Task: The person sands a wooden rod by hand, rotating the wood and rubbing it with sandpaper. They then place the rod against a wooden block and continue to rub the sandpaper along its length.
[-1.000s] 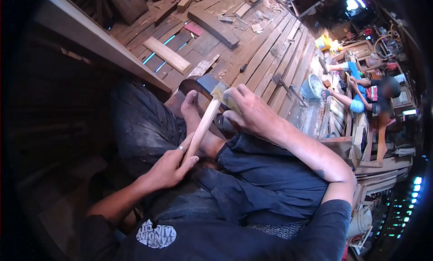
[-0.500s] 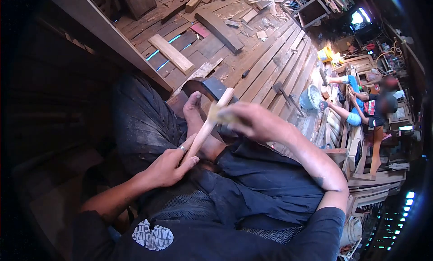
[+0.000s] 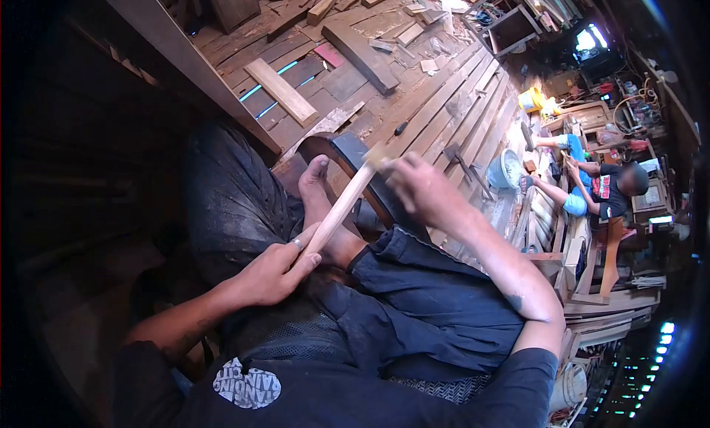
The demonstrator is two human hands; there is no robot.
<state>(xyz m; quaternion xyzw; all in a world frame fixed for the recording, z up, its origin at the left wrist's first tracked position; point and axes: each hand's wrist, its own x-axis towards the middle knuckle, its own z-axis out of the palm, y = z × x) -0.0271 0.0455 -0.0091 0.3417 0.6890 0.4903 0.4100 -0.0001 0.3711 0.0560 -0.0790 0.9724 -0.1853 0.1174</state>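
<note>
My left hand (image 3: 275, 274) is closed round the lower end of a pale, rounded wooden stick (image 3: 342, 208), which slants up and away above my lap. At the stick's far end my right hand (image 3: 427, 193) grips a yellowish piece that looks like sandpaper (image 3: 379, 156), blurred by motion. The sandpaper lies against the stick's tip and hides it. Just behind the stick, near my bare foot (image 3: 316, 187), stands a dark, curved-edged wooden piece (image 3: 355, 150).
Wooden boards (image 3: 281, 91) and offcuts lie about the slatted floor. A hatchet-like tool (image 3: 467, 164) rests near a whitish bucket (image 3: 505, 169). At the right another person (image 3: 610, 187) sits among timber. A long plank edge (image 3: 214, 73) runs along my left.
My right hand and the sandpaper have slid up the stick to its far end. The stick's lower end stays in my left hand. My view has shifted slightly.
</note>
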